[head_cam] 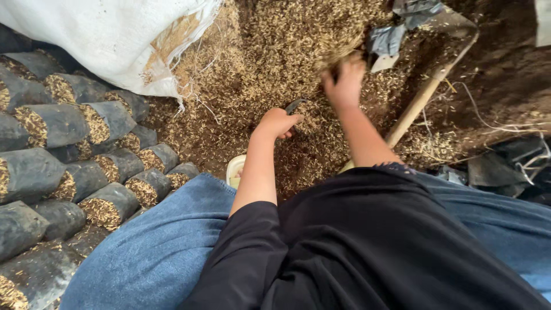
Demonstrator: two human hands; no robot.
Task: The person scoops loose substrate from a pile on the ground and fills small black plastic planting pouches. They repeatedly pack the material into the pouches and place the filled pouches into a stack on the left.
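Note:
A heap of loose brown husk and straw mix [275,51] covers the ground in front of me. My right hand [344,80] reaches into the heap and is closed around a handful of the mix. Nearer to me, my left hand [278,121] is shut on the edge of a small black plastic bag [295,105], of which only a bit shows above the fingers. Both forearms stretch out from my black sleeves over my blue denim knees.
Several filled black bags [86,149] lie stacked on their sides at the left. A large white sack [103,34] lies at the top left. A wooden-handled shovel [422,100] rests on the heap at right. Dark plastic scraps [505,166] sit far right.

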